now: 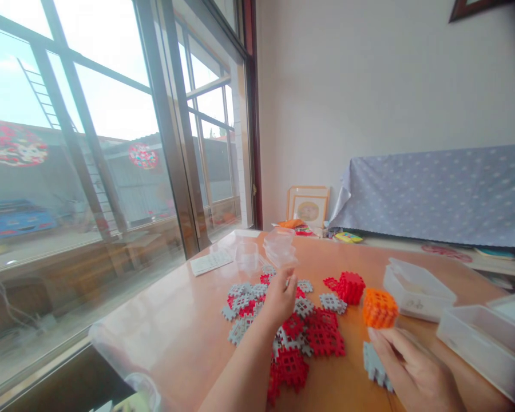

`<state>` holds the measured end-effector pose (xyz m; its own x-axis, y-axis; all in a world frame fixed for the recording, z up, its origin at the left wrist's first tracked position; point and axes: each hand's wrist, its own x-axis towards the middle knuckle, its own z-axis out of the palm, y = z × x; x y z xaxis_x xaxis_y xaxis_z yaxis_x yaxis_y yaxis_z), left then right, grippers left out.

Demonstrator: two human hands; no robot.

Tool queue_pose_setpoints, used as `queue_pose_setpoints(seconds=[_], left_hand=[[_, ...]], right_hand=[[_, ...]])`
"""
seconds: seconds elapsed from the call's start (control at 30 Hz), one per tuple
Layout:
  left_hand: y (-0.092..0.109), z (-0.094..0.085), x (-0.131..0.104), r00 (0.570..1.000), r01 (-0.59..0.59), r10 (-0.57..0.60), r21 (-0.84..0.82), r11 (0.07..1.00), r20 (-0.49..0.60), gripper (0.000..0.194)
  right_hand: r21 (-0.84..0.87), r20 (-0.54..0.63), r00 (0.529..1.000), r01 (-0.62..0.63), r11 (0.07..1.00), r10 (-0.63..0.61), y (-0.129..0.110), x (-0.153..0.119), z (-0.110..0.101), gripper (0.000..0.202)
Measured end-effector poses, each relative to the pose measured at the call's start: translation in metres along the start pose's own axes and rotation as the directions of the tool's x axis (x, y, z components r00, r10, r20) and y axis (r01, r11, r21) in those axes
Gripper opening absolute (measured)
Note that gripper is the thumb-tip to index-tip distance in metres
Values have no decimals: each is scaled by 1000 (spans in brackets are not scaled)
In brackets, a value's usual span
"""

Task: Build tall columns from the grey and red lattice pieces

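Note:
My left hand is over the loose pile of red and grey interlocking pieces, its fingers curled together; what they hold, if anything, is hidden. At the lower right, my right hand has its thumb and fingers closed beside a grey stack of pieces, and the grip itself is partly hidden. Just beyond that hand stands an orange stack. Farther back is a red stack, with a flat grey piece near it. Several red pieces lie right of my left hand.
Clear plastic containers and a paper booklet are at the table's back left. Two open translucent boxes, one nearer and one farther, stand at the right. A large window borders the left side.

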<state>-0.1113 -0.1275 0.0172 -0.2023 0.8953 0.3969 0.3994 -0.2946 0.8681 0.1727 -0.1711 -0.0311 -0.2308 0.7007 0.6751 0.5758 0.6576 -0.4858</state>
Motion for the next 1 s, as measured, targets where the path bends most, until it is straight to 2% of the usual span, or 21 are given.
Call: queue_pose_setpoints(seconds=[0.1, 0.2, 0.23, 0.3, 0.37, 0.47, 0.63, 0.83, 0.9, 1.0], left_hand=[[2, -30, 5, 988, 115, -112, 28, 993, -103, 28], [0, -54, 4, 959, 242, -203, 195, 951, -199, 24], [-1, -58, 2, 948, 289, -236, 273, 918, -212, 23], [0, -61, -4, 946, 323, -277, 412, 852, -169, 23], [3, -60, -10, 953, 285, -295, 527, 801, -66, 24], [3, -55, -16, 956, 166, -281, 644, 747, 79, 26], [-6, -45, -15, 965, -13, -170, 686, 727, 199, 22], [-14, -33, -6, 973, -108, -62, 671, 733, 223, 32], [-15, -30, -2, 983, -122, 4, 634, 764, 184, 30], [-13, -25, 5, 994, -107, 91, 511, 853, 56, 24]], right_hand=[[-10, 0, 1000, -11, 1000, 11, -4, 2, -2, 28], [-14, -6, 1000, -11, 1000, 11, -7, 4, -3, 30], [-14, -6, 1000, -12, 1000, 12, -8, 5, -3, 31], [-15, -8, 1000, -16, 1000, 16, -8, 5, -3, 32], [-9, -14, 1000, -17, 1000, 17, -9, 6, -3, 32], [5, -20, 1000, -22, 1000, 22, -10, 6, -4, 32], [2, -19, 999, -36, 999, 36, -16, 8, -6, 31], [3, -22, 999, -48, 999, 48, -21, 12, -7, 33], [2, -26, 999, -47, 999, 47, -22, 12, -7, 34], [-2, -35, 998, -55, 998, 55, -23, 12, -8, 34]])
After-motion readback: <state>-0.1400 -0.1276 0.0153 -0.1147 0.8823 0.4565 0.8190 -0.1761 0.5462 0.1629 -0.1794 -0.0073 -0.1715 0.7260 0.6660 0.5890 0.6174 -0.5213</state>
